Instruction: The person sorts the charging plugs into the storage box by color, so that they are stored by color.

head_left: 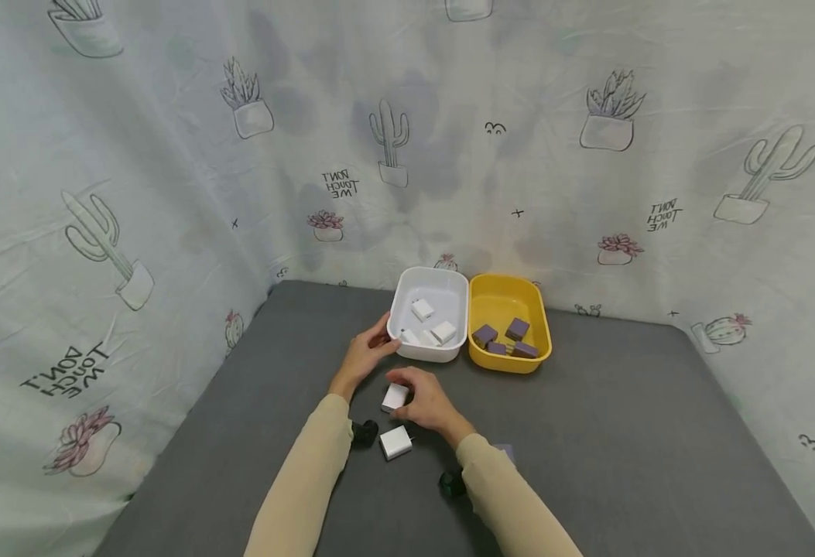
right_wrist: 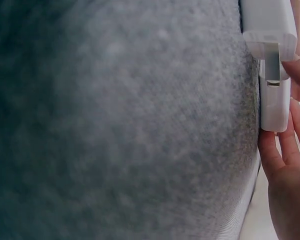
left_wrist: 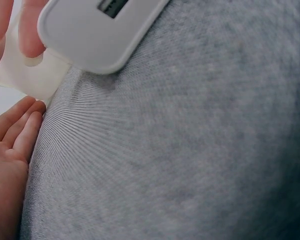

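Note:
My left hand (head_left: 361, 357) rests against the left side of the white bin (head_left: 431, 353), its thumb by the front corner. In the left wrist view that hand (left_wrist: 12, 150) has its fingers fairly straight. Just in front of the bin, my right hand (head_left: 426, 401) pinches a white charger (head_left: 393, 398) between thumb and fingers, low over the table. In the right wrist view, fingertips (right_wrist: 285, 145) touch the charger's end. A second white charger (head_left: 396, 442) lies nearer, its metal prongs pointing right. A charger's USB port (left_wrist: 112, 6) shows in the left wrist view.
Several white chargers (head_left: 422, 309) lie in the white bin. Right beside it stands a yellow bin (head_left: 508, 288) with several purple chargers (head_left: 517, 329). Another purple item (head_left: 505, 450) is partly hidden behind the right sleeve. A printed curtain (head_left: 449, 155) borders the grey table (head_left: 644, 418).

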Motion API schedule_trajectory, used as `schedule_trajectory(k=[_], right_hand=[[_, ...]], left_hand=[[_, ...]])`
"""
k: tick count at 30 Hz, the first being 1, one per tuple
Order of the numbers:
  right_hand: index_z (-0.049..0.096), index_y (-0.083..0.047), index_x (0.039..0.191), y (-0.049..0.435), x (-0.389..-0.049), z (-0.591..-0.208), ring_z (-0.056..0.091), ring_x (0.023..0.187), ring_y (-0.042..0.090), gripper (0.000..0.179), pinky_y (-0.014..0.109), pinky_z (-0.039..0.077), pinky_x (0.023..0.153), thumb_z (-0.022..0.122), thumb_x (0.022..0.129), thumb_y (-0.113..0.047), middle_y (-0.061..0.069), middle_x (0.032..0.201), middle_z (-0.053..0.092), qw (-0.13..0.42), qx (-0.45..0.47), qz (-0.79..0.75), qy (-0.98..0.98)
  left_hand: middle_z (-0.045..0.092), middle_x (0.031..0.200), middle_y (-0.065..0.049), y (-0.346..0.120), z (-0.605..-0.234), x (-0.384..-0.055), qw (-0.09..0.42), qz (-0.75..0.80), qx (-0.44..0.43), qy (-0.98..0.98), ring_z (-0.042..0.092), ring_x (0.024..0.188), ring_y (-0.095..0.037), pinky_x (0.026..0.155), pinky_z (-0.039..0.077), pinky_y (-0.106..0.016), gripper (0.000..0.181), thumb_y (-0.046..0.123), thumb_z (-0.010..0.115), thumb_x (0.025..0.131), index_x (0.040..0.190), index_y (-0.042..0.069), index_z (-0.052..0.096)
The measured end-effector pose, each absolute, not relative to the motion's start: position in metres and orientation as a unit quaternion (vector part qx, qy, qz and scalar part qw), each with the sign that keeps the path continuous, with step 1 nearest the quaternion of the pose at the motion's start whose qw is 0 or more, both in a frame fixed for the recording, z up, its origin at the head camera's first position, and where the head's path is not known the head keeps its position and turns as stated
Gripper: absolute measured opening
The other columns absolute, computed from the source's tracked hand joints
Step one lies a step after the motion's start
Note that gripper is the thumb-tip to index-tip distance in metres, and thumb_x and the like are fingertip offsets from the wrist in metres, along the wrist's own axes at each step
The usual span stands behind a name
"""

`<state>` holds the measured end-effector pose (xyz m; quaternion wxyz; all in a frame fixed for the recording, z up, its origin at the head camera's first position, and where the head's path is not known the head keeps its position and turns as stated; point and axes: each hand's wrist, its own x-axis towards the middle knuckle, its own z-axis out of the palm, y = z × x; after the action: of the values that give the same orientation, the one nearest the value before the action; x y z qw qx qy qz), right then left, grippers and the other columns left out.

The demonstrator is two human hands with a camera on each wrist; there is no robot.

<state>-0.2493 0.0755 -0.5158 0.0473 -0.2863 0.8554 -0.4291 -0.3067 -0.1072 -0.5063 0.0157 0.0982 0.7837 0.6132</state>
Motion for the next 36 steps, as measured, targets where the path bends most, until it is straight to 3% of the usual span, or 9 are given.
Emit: schedule_trajectory(k=[5,19,28,36], right_hand=[[0.064,-0.003,0.123,0.076,-0.248,-0.513,0.063,0.111,0.024,0.056,0.040,0.054,0.093,0.083,0.071,0.000,0.009,0.121,0.066,0.057,-0.282,-0.435,0.853],[0.062,0.000,0.125,0.086,-0.258,-0.493,0.064,0.111,0.026,0.054,0.044,0.053,0.097,0.079,0.074,0.001,0.012,0.121,0.068,0.032,-0.258,-0.483,0.836],[0.064,-0.005,0.124,0.101,-0.271,-0.469,0.063,0.112,0.027,0.053,0.046,0.052,0.098,0.081,0.074,0.001,0.012,0.120,0.067,-0.002,-0.179,-0.556,0.812],[0.065,-0.005,0.121,0.120,-0.288,-0.453,0.061,0.112,0.027,0.046,0.044,0.051,0.101,0.079,0.077,0.000,0.012,0.121,0.067,-0.035,-0.131,-0.511,0.849]], left_hand=[[0.049,0.147,-0.016,-0.108,-0.508,-0.308,0.021,0.613,0.098,0.784,0.054,0.130,-0.028,0.106,0.047,-0.043,0.071,0.026,0.070,0.091,0.152,0.022,0.033],[0.051,0.144,-0.019,-0.107,-0.513,-0.309,0.006,0.621,0.108,0.776,0.053,0.130,-0.033,0.107,0.045,-0.050,0.072,0.025,0.071,0.091,0.152,0.017,0.034],[0.057,0.141,-0.006,-0.106,-0.535,-0.325,-0.015,0.617,0.095,0.781,0.059,0.125,-0.020,0.103,0.050,-0.041,0.076,0.040,0.074,0.085,0.151,0.028,0.038],[0.057,0.141,-0.010,-0.106,-0.537,-0.322,-0.022,0.619,0.096,0.779,0.059,0.125,-0.026,0.099,0.053,-0.038,0.073,0.033,0.074,0.087,0.150,0.026,0.039]])
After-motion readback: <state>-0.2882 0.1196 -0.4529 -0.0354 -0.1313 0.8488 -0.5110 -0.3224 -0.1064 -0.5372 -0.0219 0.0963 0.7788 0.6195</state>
